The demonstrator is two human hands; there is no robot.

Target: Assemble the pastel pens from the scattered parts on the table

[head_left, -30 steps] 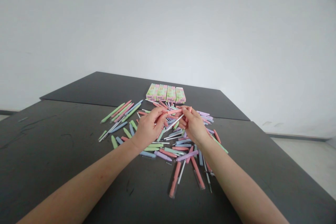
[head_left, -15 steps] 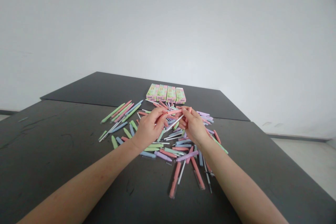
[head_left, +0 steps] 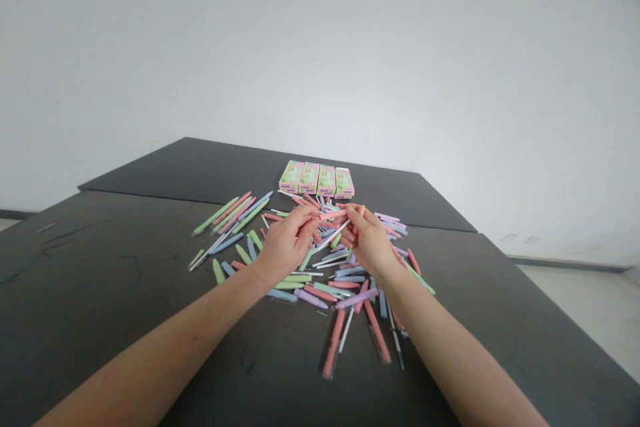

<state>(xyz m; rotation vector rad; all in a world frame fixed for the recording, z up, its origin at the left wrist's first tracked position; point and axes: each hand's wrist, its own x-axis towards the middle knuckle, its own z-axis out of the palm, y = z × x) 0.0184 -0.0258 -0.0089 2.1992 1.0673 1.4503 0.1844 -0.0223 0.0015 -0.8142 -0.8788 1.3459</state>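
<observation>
My left hand (head_left: 286, 243) is closed, its fingertips pinching one end of a pink pen barrel (head_left: 333, 215). The barrel's other end reaches the fingers of my right hand (head_left: 371, 240), which is also closed. A white pen refill (head_left: 331, 237) slants down and left from the right fingers, and a small pink pen part (head_left: 363, 211) shows at its upper end. Both hands hover over a loose heap of pen parts: a purple barrel (head_left: 357, 297), a green barrel (head_left: 218, 271) and several white refills. The palms hide part of the heap.
Several pink-and-green boxes (head_left: 309, 177) stand in a row behind the heap. To the left lies a group of pens, including a green pen (head_left: 215, 216). A pink barrel (head_left: 332, 350) lies nearest me on the dark table (head_left: 115, 320). Behind is a pale wall (head_left: 320, 47).
Almost nothing differs. Both hands keep the same hold on the pink barrel and the refill, and the view has shifted very slightly.
</observation>
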